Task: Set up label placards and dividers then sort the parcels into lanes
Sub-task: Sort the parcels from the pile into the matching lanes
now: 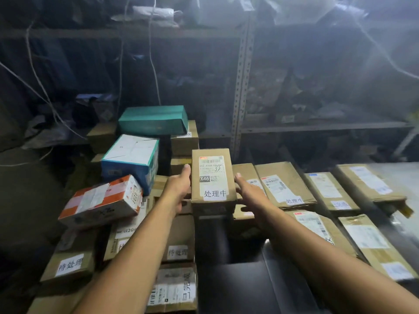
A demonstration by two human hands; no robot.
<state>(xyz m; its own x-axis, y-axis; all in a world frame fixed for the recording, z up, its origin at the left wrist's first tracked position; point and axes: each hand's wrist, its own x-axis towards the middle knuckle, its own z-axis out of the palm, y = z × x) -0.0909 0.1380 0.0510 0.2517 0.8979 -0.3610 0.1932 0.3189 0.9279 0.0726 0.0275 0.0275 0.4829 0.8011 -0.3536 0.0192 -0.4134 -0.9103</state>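
Clamping the parcel (212, 177) by its long sides, left hand (179, 189) and right hand (248, 189) are holding it label-up, long axis running near to far.

You face a grey perforated steel shelf rack (243, 87); thin white cords (150, 53) hang down it, pale plastic-wrapped bundles (154, 13) up top.
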